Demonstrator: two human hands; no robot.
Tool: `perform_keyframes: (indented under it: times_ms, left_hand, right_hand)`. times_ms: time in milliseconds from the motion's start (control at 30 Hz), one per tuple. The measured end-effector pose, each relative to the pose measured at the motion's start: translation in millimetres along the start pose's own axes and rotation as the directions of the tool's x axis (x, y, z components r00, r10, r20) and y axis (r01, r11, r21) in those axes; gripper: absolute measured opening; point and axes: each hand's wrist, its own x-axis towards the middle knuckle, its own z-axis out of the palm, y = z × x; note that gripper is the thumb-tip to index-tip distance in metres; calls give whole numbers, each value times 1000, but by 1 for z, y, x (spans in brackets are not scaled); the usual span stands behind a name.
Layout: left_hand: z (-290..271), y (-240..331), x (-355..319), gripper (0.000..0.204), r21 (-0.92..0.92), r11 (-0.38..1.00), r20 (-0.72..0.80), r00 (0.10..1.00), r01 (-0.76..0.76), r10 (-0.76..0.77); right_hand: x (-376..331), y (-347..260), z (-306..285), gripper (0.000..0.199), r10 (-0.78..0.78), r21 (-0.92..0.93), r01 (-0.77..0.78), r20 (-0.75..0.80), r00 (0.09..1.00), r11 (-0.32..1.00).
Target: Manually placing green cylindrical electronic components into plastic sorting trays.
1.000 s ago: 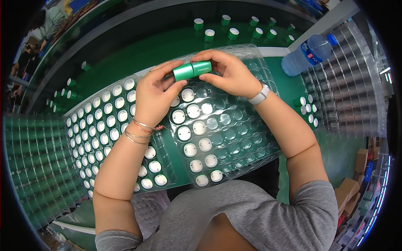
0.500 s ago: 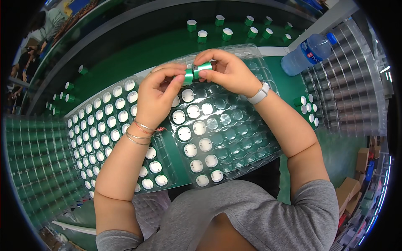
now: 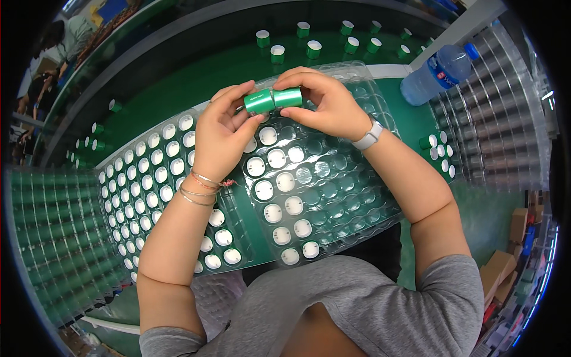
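Above the far part of a clear plastic tray (image 3: 333, 172), my left hand (image 3: 223, 122) and my right hand (image 3: 324, 101) meet. Between the left thumb and fingers is a shiny green cylinder (image 3: 258, 102). A second green cylinder (image 3: 288, 97) is pinched by the right hand. The two lie end to end, roughly level, with a thin seam or gap between them; I cannot tell whether they are joined. White-topped round pieces (image 3: 276, 158) fill the left columns of the tray below. Under my left forearm, another tray holds many white-topped pieces (image 3: 156, 157).
Green cylinders (image 3: 313, 49) stand along a dark green belt (image 3: 178, 77) at the far side. A blue-capped water bottle (image 3: 431, 74) stands at the far right, near a small group of pieces (image 3: 441, 150). Clear tray sheets (image 3: 493, 113) lean at right; others (image 3: 59, 232) are at left.
The cylinder in my left hand has turned so its long side faces up, now end to end with the right one. The pieces on the belt have shifted slightly left.
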Motion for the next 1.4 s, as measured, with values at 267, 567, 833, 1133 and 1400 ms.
perform_keyframes:
  times_ms: [267,567,833,1133,1400]
  left_hand:
    - [0,-4,-2,38,11,1000,68,998,-13,12]
    - [1,-2,-2,43,160,986,20,999,39,-42]
    - [3,-4,-2,40,205,979,28,999,16,-23]
    - [1,1,-2,41,-41,996,14,997,78,-77]
    - [4,3,-3,42,-59,993,29,994,105,-103]
  right_hand:
    - [-1,-1,3,38,-27,-47,27,16,1000,999]
    - [-2,-8,8,39,-85,-104,81,-34,996,991]
    - [-1,-6,9,37,-188,-96,180,-86,978,979]
    - [-1,-18,9,51,-209,-324,208,30,977,923]
    - [-1,-11,13,53,-197,-287,191,7,980,939]
